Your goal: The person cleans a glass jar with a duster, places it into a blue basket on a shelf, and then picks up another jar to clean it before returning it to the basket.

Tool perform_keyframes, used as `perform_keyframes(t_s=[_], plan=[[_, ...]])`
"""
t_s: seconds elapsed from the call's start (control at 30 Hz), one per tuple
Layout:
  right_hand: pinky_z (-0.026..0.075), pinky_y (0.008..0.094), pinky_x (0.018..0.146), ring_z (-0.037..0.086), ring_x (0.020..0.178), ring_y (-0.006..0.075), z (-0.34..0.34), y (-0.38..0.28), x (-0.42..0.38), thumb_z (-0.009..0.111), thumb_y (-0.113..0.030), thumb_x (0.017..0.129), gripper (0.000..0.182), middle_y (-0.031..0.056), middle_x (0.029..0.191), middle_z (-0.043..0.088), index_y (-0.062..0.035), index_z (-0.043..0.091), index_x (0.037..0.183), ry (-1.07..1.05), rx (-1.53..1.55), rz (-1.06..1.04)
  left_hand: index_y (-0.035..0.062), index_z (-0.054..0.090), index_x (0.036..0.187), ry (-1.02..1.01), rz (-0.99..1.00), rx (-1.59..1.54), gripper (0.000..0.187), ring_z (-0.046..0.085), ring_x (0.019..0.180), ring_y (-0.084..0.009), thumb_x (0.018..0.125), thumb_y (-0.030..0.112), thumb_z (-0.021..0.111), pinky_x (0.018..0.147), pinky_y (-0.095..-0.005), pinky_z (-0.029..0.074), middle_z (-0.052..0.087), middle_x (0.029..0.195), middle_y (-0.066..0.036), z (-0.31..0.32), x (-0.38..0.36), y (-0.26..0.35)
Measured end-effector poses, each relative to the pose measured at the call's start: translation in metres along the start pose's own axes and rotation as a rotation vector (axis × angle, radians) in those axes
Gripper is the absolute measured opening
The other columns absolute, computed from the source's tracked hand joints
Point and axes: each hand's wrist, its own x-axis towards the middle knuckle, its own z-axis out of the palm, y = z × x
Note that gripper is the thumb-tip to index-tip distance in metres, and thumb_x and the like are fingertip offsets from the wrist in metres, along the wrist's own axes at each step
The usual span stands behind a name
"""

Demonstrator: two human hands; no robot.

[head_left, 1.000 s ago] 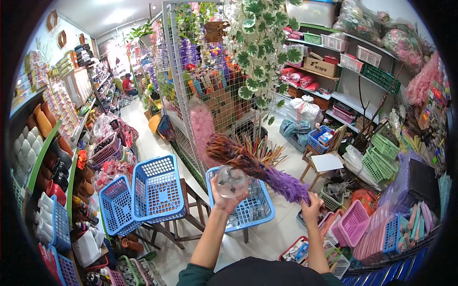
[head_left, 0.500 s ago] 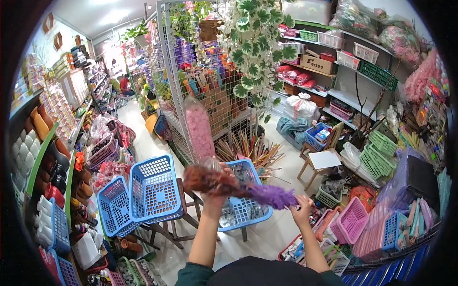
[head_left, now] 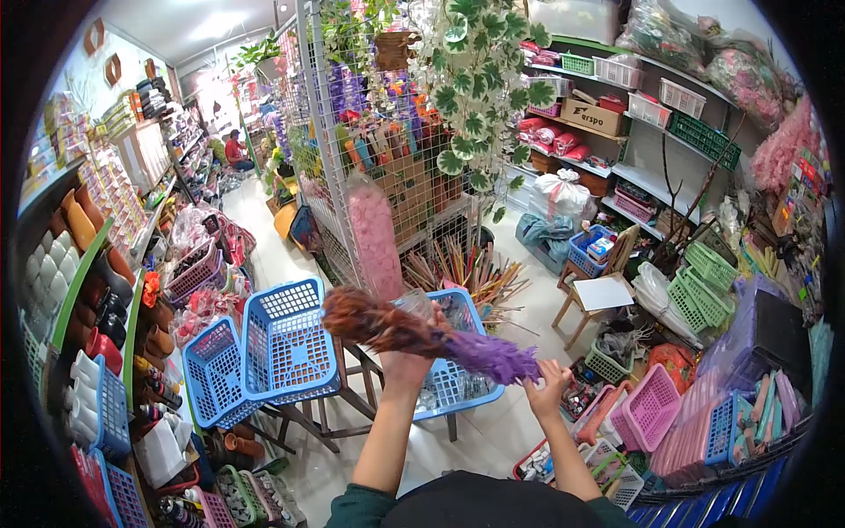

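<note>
A long feathery bunch, rusty brown at one end and purple at the other, is held slantwise in front of me. My left hand is closed around its middle from below, the fingers largely hidden behind it. Clear plastic shows just above that hand. At the purple tip, my right hand pinches the end between its fingers. Behind the bunch and partly covered by it stands a blue basket with clear plastic-wrapped pieces inside.
Two more blue baskets rest on dark wooden stools at left. Shelves of vases line the left side. A wire rack with hanging ivy stands ahead. At right are a wooden chair and a pink basket. A person sits far back.
The brown end of the bunch has shifted left and up, and its motion blur is gone. Both hands keep their hold, my right hand slightly lower. The camera view has moved a little.
</note>
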Motion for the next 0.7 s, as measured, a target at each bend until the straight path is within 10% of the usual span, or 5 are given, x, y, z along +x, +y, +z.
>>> perform_keyframes(t_s=[0.3, 0.33, 0.5, 0.57, 0.7], plan=[[0.028, 0.0382, 0.086, 0.053, 0.088, 0.0227, -0.012, -0.005, 0.007, 0.066, -0.025, 0.063, 0.032, 0.0078, 0.085, 0.059, -0.0039, 0.062, 0.088, 0.186, 0.013, 0.015, 0.0078, 0.043, 0.127, 0.043, 0.223, 0.091, 0.079, 0.046, 0.109, -0.0280, 0.078, 0.070, 0.045, 0.094, -0.0439, 0.035, 0.051, 0.117, -0.011, 0.008, 0.000, -0.012], [0.028, 0.0382, 0.086, 0.052, 0.087, 0.0226, -0.014, -0.008, 0.010, 0.066, -0.024, 0.063, 0.032, 0.0076, 0.085, 0.059, -0.0043, 0.062, 0.088, 0.146, -0.023, -0.007, 0.0111, 0.043, 0.128, 0.159, 0.386, 0.808, 0.076, 0.046, 0.107, -0.0270, 0.079, 0.070, 0.044, 0.094, -0.0425, 0.035, 0.051, 0.115, -0.008, 0.005, 0.002, -0.016], [0.028, 0.0378, 0.085, 0.051, 0.085, 0.0242, -0.031, 0.020, 0.014, 0.066, -0.028, 0.064, 0.035, 0.0084, 0.085, 0.058, -0.0036, 0.062, 0.089, 0.100, -0.130, 0.058, 0.0149, 0.047, 0.127, -0.127, 0.159, 0.280, 0.052, 0.046, 0.113, -0.0217, 0.092, 0.052, 0.037, 0.096, -0.0418, 0.033, 0.049, 0.128, -0.007, -0.016, -0.005, 0.001], [0.028, 0.0376, 0.085, 0.051, 0.084, 0.0244, -0.021, 0.019, 0.009, 0.066, -0.027, 0.064, 0.034, 0.0086, 0.084, 0.058, -0.0032, 0.061, 0.088, 0.156, -0.064, 0.033, 0.0118, 0.031, 0.136, 0.148, 0.600, 1.268, 0.065, 0.037, 0.119, -0.0187, 0.089, 0.057, 0.042, 0.103, -0.0344, 0.026, 0.040, 0.132, -0.006, -0.058, 0.005, -0.013], [0.029, 0.0373, 0.085, 0.051, 0.082, 0.0250, -0.020, 0.004, 0.007, 0.066, -0.026, 0.064, 0.032, 0.0090, 0.080, 0.056, -0.0030, 0.061, 0.086, 0.207, 0.008, 0.036, 0.0172, 0.017, 0.138, 0.235, 0.447, 0.783, 0.064, 0.030, 0.130, -0.0187, 0.091, 0.045, 0.050, 0.107, -0.0368, 0.023, 0.030, 0.140, -0.005, -0.045, 0.005, -0.039]])
